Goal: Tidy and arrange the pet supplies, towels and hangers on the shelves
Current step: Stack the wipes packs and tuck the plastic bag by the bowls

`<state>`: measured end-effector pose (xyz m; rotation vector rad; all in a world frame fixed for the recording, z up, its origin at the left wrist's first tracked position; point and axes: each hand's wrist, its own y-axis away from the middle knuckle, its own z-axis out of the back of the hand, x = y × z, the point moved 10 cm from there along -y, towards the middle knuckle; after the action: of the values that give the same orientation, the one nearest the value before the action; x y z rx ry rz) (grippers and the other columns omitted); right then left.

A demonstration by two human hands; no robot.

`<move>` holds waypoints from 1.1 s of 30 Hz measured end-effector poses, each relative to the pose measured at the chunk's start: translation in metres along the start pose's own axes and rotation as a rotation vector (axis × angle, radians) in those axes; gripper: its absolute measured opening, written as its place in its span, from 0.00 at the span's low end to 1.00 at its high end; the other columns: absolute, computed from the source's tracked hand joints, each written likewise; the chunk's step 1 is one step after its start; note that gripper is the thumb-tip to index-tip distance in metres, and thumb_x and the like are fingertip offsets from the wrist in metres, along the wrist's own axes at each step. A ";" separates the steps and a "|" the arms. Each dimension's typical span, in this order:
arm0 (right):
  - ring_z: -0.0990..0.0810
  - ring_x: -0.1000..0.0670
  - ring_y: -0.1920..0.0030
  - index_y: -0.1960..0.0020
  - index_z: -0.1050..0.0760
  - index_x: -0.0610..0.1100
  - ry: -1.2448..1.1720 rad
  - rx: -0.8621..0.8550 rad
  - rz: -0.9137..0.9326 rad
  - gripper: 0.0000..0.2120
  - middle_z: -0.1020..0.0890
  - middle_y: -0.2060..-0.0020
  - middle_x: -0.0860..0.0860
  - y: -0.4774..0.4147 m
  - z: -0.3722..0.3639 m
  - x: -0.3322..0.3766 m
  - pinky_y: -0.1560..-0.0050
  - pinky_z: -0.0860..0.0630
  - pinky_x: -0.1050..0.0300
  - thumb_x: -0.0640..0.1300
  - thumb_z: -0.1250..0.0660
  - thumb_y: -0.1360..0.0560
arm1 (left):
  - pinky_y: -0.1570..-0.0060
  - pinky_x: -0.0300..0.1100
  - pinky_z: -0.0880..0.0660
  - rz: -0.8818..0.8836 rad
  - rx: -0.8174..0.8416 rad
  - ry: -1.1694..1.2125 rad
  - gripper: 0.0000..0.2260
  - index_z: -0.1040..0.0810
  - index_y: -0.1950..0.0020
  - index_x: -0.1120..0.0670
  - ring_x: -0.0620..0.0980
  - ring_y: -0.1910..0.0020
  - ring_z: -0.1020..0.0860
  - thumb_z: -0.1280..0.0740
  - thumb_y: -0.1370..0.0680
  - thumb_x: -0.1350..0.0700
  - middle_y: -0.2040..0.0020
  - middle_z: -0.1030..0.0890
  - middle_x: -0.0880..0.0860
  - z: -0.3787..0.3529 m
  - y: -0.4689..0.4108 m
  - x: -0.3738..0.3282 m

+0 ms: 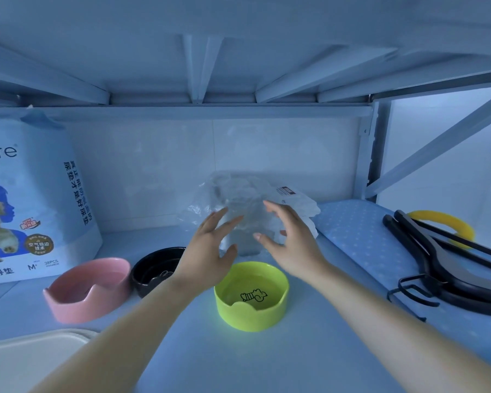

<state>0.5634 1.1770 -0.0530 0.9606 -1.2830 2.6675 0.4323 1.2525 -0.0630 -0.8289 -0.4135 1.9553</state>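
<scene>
A crumpled clear plastic bag (238, 194) with a white label stands at the back of the shelf (309, 350). My left hand (210, 251) and my right hand (289, 245) are stretched out just in front of it, fingers spread and straight, holding nothing; whether they touch the bag I cannot tell. Below my hands sit three pet bowls: a green one (251, 307), a black one (153, 268) and a pink one (88, 290). A large pack of pet training pads (31, 199) stands at the left.
Black hangers (442, 259) and a yellow ring (448, 219) lie on a blue dotted pad (360, 236) at the right. A white tray edge (31, 344) shows at the lower left. The upper shelf's underside (204, 66) hangs low overhead.
</scene>
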 end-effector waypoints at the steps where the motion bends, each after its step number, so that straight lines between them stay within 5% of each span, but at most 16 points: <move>1: 0.33 0.68 0.42 0.32 0.34 0.50 -0.011 0.022 -0.009 0.25 0.28 0.40 0.59 0.004 -0.002 0.002 0.45 0.35 0.71 0.47 0.30 0.27 | 0.36 0.34 0.40 0.023 -0.004 0.004 0.21 0.32 0.31 0.41 0.45 0.27 0.41 0.36 0.23 0.55 0.26 0.40 0.43 0.002 0.006 -0.003; 6: 0.30 0.65 0.42 0.36 0.29 0.50 -0.037 0.103 0.009 0.19 0.26 0.41 0.58 0.022 -0.006 0.012 0.45 0.35 0.74 0.47 0.32 0.26 | 0.50 0.33 0.33 0.129 -0.076 -0.008 0.13 0.23 0.40 0.45 0.41 0.41 0.27 0.35 0.24 0.50 0.39 0.27 0.42 0.015 0.028 -0.022; 24: 0.24 0.52 0.46 0.45 0.24 0.50 0.037 0.246 0.082 0.16 0.22 0.50 0.56 0.074 -0.019 0.032 0.45 0.27 0.52 0.55 0.41 0.28 | 0.51 0.41 0.26 0.422 -0.042 -0.188 0.11 0.23 0.46 0.40 0.42 0.45 0.25 0.41 0.23 0.43 0.43 0.24 0.39 0.031 0.120 -0.040; 29: 0.24 0.55 0.55 0.50 0.23 0.52 0.099 0.314 0.183 0.22 0.25 0.61 0.60 0.083 -0.027 0.057 0.52 0.27 0.56 0.64 0.45 0.32 | 0.48 0.39 0.27 0.488 0.007 -0.330 0.12 0.24 0.41 0.42 0.42 0.47 0.25 0.41 0.22 0.45 0.41 0.26 0.39 0.038 0.168 -0.043; 33: 0.23 0.55 0.54 0.50 0.24 0.53 0.200 0.391 0.202 0.14 0.22 0.56 0.59 0.087 -0.036 0.058 0.53 0.29 0.59 0.61 0.34 0.30 | 0.47 0.37 0.28 0.518 0.002 -0.319 0.14 0.22 0.44 0.42 0.41 0.47 0.24 0.42 0.24 0.41 0.44 0.24 0.39 0.042 0.203 -0.046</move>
<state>0.4733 1.1320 -0.0994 0.5884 -0.8792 3.1492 0.2890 1.1131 -0.1352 -0.6640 -0.4091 2.5856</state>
